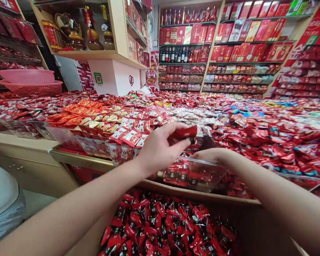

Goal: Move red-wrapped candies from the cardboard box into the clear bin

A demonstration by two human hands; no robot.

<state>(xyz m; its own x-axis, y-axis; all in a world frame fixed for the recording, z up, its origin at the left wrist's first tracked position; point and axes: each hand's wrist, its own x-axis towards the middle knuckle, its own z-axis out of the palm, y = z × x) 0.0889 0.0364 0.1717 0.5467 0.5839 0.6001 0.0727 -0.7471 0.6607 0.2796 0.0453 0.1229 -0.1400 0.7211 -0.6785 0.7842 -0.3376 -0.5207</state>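
My left hand point(164, 144) is closed around a red-wrapped candy point(186, 133), held between thumb and fingers above a clear plastic bin point(216, 174). Inside that bin, red and dark wrapped candies point(176, 174) show through the front wall. My right hand point(206, 156) reaches over the bin's rim from the right, bent downward. Its fingers are mostly hidden behind the rim and glare, so their grip is unclear. Below both arms, a cardboard box point(245, 220) holds many similar red and black wrapped candies point(162, 224).
Neighbouring bins hold red-and-white packets point(133, 137), gold packets point(101, 124) and shiny red candies point(277, 142). Pink baskets point(29, 83) stand at the left. Shelves with bottles and red boxes point(188, 33) line the back wall. Part of a person point(2, 199) shows at lower left.
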